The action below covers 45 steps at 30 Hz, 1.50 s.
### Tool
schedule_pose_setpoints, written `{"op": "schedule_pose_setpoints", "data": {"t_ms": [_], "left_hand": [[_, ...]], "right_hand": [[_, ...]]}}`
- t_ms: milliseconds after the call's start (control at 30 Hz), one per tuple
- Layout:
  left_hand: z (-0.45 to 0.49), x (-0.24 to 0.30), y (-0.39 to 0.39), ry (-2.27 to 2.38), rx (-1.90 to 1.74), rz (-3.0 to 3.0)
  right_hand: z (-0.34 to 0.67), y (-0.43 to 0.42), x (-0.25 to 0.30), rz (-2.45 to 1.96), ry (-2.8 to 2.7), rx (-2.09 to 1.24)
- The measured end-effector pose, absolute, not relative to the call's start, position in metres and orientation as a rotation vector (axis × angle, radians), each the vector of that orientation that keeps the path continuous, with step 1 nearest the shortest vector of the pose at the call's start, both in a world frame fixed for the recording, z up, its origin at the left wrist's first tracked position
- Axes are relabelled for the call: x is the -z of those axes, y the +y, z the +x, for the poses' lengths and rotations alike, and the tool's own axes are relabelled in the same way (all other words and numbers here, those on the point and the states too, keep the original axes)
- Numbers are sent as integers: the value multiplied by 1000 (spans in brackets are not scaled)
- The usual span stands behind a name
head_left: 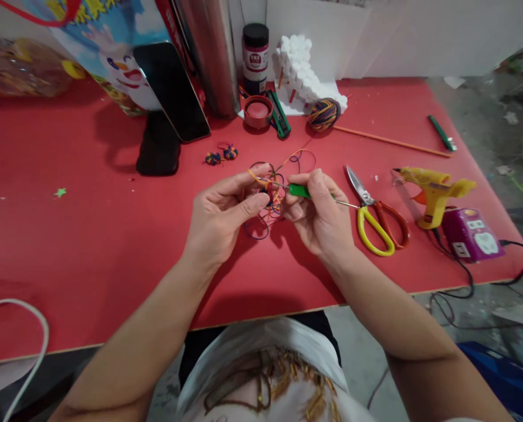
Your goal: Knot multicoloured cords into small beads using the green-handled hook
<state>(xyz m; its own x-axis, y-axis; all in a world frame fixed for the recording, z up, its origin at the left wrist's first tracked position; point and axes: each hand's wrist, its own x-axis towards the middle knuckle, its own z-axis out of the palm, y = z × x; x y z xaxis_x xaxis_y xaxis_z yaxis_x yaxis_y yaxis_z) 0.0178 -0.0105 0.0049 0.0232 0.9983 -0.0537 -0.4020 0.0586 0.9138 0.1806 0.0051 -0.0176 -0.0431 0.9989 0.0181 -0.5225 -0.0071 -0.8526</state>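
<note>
Back from the bench's (94, 252) front edge, the left hand (220, 215) pinches yarn (269, 190), ideally kept lightly taut, while the right hand (323, 215) grips a hook (299, 190).

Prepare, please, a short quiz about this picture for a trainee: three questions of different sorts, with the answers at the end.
1. Choose one. Where is the hook?
A) in the left hand only
B) in the right hand
C) lying on the table

2. True or false: in the picture, the glue gun is to the right of the scissors.

3. Fill in: the left hand holds multicoloured ____.

Key: 1. B. 2. True. 3. yarn.
</note>
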Motion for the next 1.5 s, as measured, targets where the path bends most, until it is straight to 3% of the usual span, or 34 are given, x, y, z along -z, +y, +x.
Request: {"op": "schedule_pose_setpoints", "data": {"t_ms": [400, 667, 767, 900, 1067, 1167, 1500], "left_hand": [[17, -4, -8, 968, -1392, 864], [27, 4, -16, 1049, -1407, 869], [31, 3, -17, 972, -1380, 770], [24, -6, -11, 878, -1262, 707], [3, -17, -6, 882, -1100, 808], [-1, -20, -8, 886, -1013, 921], [3, -30, -16, 943, -771, 1042]], "right_hand": [[184, -4, 22, -742, -1027, -1328], [185, -13, 23, -868, -1591, -552], [184, -16, 23, -875, -1670, -419], [182, -16, 23, -836, -1521, -627], [186, 0, 23, -675, -1061, -1469], [195, 13, 22, -571, -996, -1693], [226, 23, 7, -715, -1262, -1650]]}}
